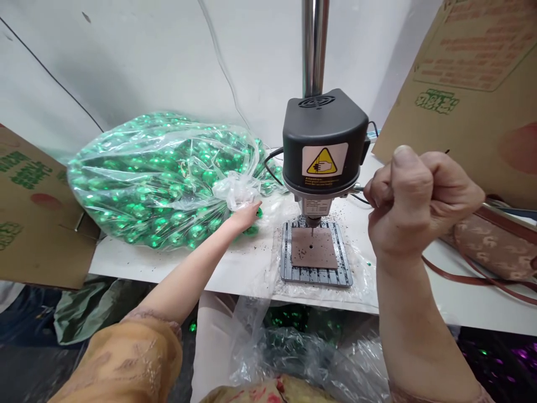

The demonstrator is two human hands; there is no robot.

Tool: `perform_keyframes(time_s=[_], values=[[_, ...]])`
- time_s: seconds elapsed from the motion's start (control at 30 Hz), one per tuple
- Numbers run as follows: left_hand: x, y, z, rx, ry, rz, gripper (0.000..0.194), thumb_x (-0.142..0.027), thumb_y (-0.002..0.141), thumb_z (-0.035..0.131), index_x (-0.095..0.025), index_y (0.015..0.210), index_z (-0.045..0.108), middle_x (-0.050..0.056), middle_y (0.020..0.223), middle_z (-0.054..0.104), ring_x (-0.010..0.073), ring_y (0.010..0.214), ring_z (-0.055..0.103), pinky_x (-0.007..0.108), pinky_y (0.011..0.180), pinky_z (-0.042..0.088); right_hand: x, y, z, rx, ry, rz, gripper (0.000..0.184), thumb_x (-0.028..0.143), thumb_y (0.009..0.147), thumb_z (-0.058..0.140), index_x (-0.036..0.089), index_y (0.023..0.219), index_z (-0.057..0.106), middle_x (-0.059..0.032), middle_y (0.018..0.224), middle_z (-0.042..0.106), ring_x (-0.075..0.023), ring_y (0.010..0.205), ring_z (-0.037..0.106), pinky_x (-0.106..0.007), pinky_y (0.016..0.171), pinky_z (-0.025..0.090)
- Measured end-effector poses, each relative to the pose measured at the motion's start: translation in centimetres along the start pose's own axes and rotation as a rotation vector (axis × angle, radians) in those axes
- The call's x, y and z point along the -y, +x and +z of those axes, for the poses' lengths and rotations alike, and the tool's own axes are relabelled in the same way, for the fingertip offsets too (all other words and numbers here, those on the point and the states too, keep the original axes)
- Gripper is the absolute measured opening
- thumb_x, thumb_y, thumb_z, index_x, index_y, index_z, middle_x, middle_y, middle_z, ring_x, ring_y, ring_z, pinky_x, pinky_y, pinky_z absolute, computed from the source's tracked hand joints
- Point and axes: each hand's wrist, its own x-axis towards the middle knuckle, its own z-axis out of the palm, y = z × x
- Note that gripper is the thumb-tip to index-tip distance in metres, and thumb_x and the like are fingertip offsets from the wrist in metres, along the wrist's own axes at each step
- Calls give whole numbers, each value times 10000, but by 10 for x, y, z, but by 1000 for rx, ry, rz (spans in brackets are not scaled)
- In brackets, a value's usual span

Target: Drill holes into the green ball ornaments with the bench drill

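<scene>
My right hand [413,207] is closed in a fist at the feed handle of a small black bench drill press [325,131]; the metal shaft [357,189] of the handle runs from the machine into my fingers. My left hand [247,217] reaches to the gathered mouth of a clear plastic bag [237,190] full of shiny green balls [155,224]. Its fingers are mostly hidden, beside a few green balls outside the bag. Under the drill bit [312,230], a brown board [314,249] with a dark hole lies on the grooved metal base [342,274].
Cardboard boxes stand at the left [37,212] and right [474,101]. A patterned bag [499,240] with a brown strap rests on the right of the white table [134,260]. Dark shavings surround the drill base. Clear plastic sheeting [302,352] and green balls are below the table edge.
</scene>
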Motion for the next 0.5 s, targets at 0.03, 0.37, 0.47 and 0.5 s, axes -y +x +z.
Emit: perform_keyframes(time_s=[0.03,0.37,0.47,0.5], values=[[-1,2,1,15,-5,-4,336,3,696,685,-183,976,676,73,932,664,285,956,651,382,911,462,0,0,-1,4,1,8,481,215,846,621,192,523,267,78,439,275,-19,394,328,-253,424,210],[-47,-29,9,25,-1014,-43,361,-377,854,655,-234,1177,581,29,973,646,195,828,655,371,804,553,4,-4,-6,51,-31,44,511,266,882,615,177,544,242,76,474,291,-18,424,379,-252,457,243],[-64,-54,18,59,-1560,-211,343,-373,819,707,-215,1085,558,17,948,668,185,822,683,387,797,591,4,-4,-5,42,-13,41,496,253,880,610,186,545,250,77,482,278,-26,420,375,-262,457,240],[-69,-61,22,64,-1643,-262,340,-369,805,733,-201,1047,564,22,941,679,183,823,688,371,789,594,4,-4,-4,40,-7,41,495,252,878,610,189,546,249,77,483,275,-28,419,372,-263,458,237]])
